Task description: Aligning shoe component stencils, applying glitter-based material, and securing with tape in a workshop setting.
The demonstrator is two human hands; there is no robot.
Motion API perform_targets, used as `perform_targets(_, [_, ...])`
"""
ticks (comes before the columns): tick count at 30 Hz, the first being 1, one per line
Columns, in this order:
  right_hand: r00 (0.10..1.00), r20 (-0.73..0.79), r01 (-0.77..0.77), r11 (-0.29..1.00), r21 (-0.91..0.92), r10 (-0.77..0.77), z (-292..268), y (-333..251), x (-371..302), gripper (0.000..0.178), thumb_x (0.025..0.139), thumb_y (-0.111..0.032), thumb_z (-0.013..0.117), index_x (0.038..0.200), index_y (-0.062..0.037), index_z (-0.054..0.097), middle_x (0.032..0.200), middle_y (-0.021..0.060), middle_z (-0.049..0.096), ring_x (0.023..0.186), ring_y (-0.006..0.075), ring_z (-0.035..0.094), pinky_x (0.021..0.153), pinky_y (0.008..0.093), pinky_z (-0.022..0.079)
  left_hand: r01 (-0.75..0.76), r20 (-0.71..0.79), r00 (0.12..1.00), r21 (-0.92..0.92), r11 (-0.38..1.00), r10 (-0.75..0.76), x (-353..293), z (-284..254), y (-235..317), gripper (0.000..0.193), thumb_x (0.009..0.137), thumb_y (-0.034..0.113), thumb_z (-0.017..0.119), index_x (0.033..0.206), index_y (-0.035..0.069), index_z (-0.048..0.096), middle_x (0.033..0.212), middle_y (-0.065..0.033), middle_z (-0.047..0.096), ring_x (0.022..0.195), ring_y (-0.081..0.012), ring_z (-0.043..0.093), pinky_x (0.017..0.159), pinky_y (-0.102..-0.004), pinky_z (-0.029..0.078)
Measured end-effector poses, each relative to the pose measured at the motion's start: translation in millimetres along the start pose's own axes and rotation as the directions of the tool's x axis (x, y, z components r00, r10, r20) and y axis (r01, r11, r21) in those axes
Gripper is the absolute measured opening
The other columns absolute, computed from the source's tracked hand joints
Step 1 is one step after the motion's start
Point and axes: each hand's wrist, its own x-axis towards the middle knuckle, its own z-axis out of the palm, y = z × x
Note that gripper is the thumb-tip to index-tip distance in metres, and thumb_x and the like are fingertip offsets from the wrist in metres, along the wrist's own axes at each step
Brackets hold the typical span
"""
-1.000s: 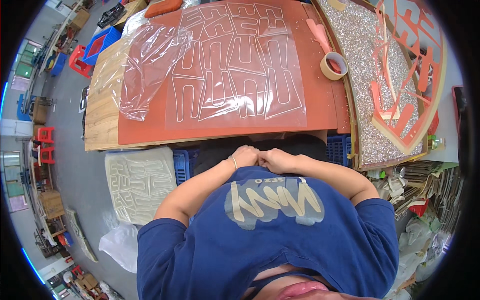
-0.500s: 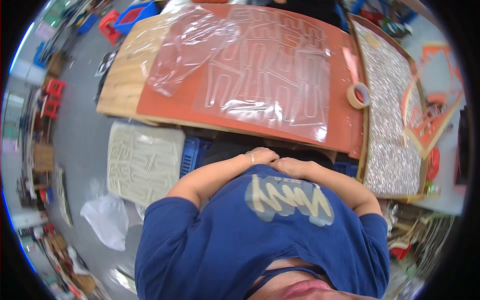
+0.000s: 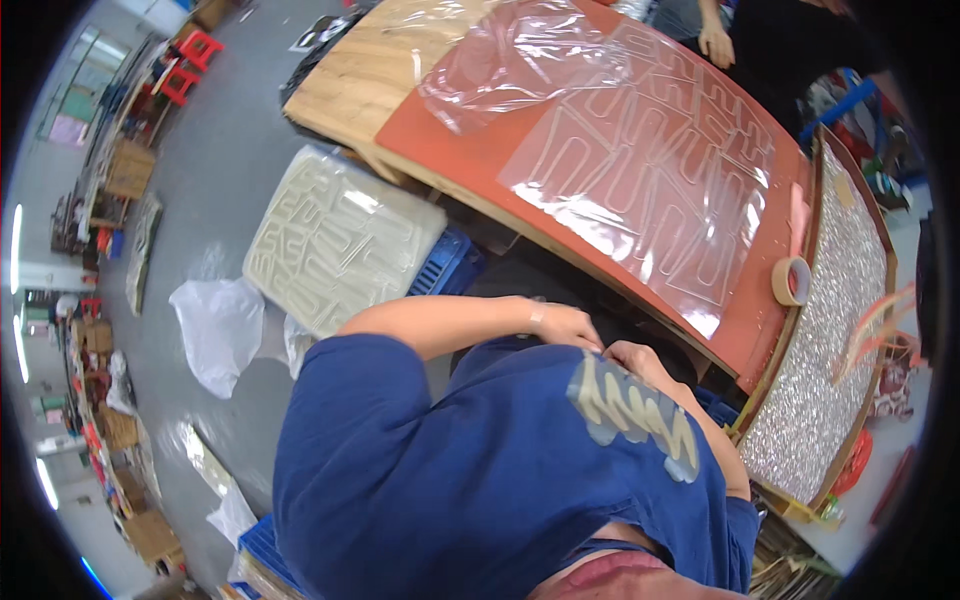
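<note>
Both hands are in front of my waist, near the lower edge of my blue shirt. My left hand has its fingers curled down and inward, and my right hand is closed beside it, fingertips close to the left's. Whatever they may hold is hidden. Beyond them, on a table with an orange-red mat, lies a clear plastic sheet marked with looped strip outlines. A crumpled clear film overlaps its far left part. Neither hand touches the sheet.
Left of me, pale cream sheets with similar outlines rest on a blue crate. A tape roll sits at the mat's right edge, beside a tray of silvery glittering material. Another person's hand shows at the far side.
My view has turned left, so the table now slants and sits further right. My hands stay together at my waist. Another person's hand has come into view at the far side.
</note>
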Motion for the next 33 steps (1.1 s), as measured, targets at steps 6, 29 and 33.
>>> perform_targets(6, [0.901, 0.362, -0.283, 0.956, 0.078, 0.237, -30.8, 33.3, -38.5, 0.034, 0.095, -0.034, 0.055, 0.103, -0.0005, 0.058, 0.091, 0.0109, 0.063, 0.088, 0.0189, 0.059, 0.08, 0.0308, 0.046, -0.07, -0.163, 0.984, -0.022, 0.997, 0.065, -64.4, 4.6, -21.1, 0.032, 0.096, 0.033, 0.054, 0.099, 0.002, 0.059, 0.107, -0.0124, 0.063, 0.105, -0.0249, 0.058, 0.093, -0.0345, 0.044])
perform_targets(29, [0.941, 0.067, -0.33, 0.943, -0.037, 0.332, 2.1, 89.2, -52.5, 0.032, 0.086, -0.029, 0.059, 0.088, 0.0021, 0.067, 0.082, 0.0267, 0.065, 0.077, 0.0403, 0.063, 0.07, 0.0424, 0.05, 0.099, -0.976, -0.212, -0.072, 0.992, -0.05, -119.0, -41.1, -103.4, 0.024, 0.088, 0.019, 0.068, 0.075, 0.003, 0.056, 0.058, -0.0051, 0.053, 0.052, -0.0116, 0.049, 0.05, -0.0286, 0.042])
perform_targets(33, [0.981, 0.129, -0.18, 0.936, 0.303, 0.147, -81.9, 21.1, 40.3, 0.03, 0.095, -0.032, 0.054, 0.086, -0.0046, 0.062, 0.07, 0.0036, 0.065, 0.052, 0.0123, 0.059, 0.049, 0.028, 0.047, -0.292, -0.816, -0.432, -0.275, 0.916, -0.383, -139.8, -174.6, -91.3, 0.053, 0.088, 0.03, 0.068, 0.119, -0.008, 0.048, 0.092, -0.0095, 0.057, 0.063, -0.0116, 0.054, 0.055, -0.0273, 0.051])
